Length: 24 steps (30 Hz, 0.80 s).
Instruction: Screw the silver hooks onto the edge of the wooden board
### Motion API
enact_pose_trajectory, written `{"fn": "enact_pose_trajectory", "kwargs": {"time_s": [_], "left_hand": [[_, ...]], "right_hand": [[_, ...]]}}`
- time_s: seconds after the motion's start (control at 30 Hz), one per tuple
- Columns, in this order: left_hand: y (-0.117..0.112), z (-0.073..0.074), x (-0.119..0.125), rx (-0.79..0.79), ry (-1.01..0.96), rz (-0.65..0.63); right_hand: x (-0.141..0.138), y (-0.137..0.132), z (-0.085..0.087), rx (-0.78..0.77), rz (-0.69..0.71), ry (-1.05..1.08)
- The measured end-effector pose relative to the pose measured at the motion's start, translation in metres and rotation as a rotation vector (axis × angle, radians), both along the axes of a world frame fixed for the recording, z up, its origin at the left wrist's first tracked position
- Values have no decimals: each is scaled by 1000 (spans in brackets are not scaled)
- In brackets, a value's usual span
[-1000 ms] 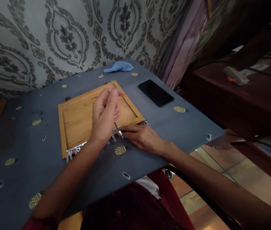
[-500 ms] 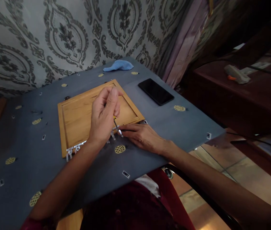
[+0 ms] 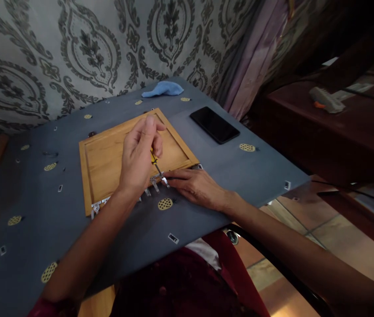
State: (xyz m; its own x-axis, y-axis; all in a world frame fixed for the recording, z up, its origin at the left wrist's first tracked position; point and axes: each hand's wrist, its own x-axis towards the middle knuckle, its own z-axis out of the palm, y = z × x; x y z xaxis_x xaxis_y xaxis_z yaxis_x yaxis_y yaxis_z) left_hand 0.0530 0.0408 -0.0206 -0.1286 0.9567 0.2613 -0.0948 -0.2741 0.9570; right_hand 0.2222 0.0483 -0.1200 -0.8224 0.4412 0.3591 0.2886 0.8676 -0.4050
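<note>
A wooden panel [image 3: 107, 160] with a raised frame lies on the table, a row of metal hooks [image 3: 154, 185] along its near edge. Above the panel, my left hand [image 3: 139, 152] is closed around a screwdriver [image 3: 154, 158] with a yellow and black handle. Its shaft slants down to the hook nearest the panel's right corner, where the tip meets the metal. My right hand [image 3: 200, 187] lies low beside that corner, its fingertips pressed against the same metal hook [image 3: 165, 180]. Its thumb is hidden. My left forearm covers part of the hook row.
A black phone [image 3: 215, 125] lies right of the panel, and a blue cloth [image 3: 163, 89] is at the table's far edge. Behind stands a patterned wall [image 3: 134, 44]. To the right, a brush [image 3: 327, 100] rests on a dark red surface [image 3: 292, 99].
My left hand has shifted slightly left and turned a little, showing more of the screwdriver's yellow handle. My right hand stays at the hook.
</note>
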Motion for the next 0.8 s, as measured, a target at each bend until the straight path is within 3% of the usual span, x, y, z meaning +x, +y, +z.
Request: {"fn": "enact_pose_trajectory", "kwargs": {"time_s": [0.07, 0.13, 0.37, 0.43, 0.57, 0.63, 0.8], "left_hand": [[-2, -1, 4, 3, 9, 51], [-1, -1, 7, 20, -9, 11], [5, 2, -2, -27, 33, -333], [3, 1, -4, -19, 20, -300], [-3, -2, 0, 22, -48, -40], [-4, -2, 3, 26, -48, -26], [-1, 0, -1, 24, 3, -295]], "right_hand": [[0, 0, 0, 1, -4, 0], [0, 0, 1, 6, -3, -5], [-1, 0, 4, 34, 1, -3], [-1, 0, 3, 26, 2, 5], [-2, -1, 1, 13, 1, 4], [-2, -1, 1, 12, -3, 1], [-1, 0, 4, 7, 2, -12]]}}
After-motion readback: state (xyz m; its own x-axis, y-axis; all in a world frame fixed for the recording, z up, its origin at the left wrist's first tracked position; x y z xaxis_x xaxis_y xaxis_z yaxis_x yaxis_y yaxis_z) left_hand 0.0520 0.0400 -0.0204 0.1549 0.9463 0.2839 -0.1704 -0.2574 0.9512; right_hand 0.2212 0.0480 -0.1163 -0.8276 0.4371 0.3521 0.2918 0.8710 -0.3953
